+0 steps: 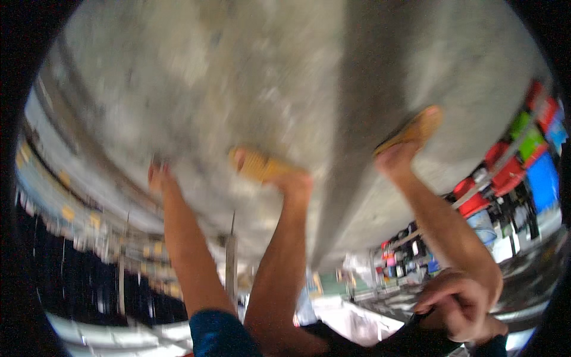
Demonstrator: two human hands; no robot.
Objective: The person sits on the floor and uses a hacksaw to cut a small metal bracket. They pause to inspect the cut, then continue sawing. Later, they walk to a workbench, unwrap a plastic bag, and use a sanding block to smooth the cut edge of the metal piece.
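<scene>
View down over bare legs and a grey floor point(267, 71), with motion blur throughout. At left, left hand point(159, 172) at the far end of a bare forearm, out over the floor and to the left of the left sandal point(262, 166); fingers smeared, with a small dark patch at the tips; impossible to tell whether released, clenched or grasping. Above the elbow, a teal sleeve point(217, 333) at the lower edge. At lower right, right hand point(458, 303), with fingers bent inward toward the palm, in front of the bent knee of the right leg point(437, 220); contact with the knee, and anything within the curl, impossible to tell. Both sandals yellow, flat on the floor and well apart: left one below the left leg point(282, 232), right sandal point(416, 128) farther out. Between the feet, a broad dark band point(363, 89) along the floor. At right rim, red, green and blue objects in a row, near a pale bucket point(482, 227); at left rim, a blurred rack point(89, 226). Between left forearm and left leg, a narrow post point(231, 262).
</scene>
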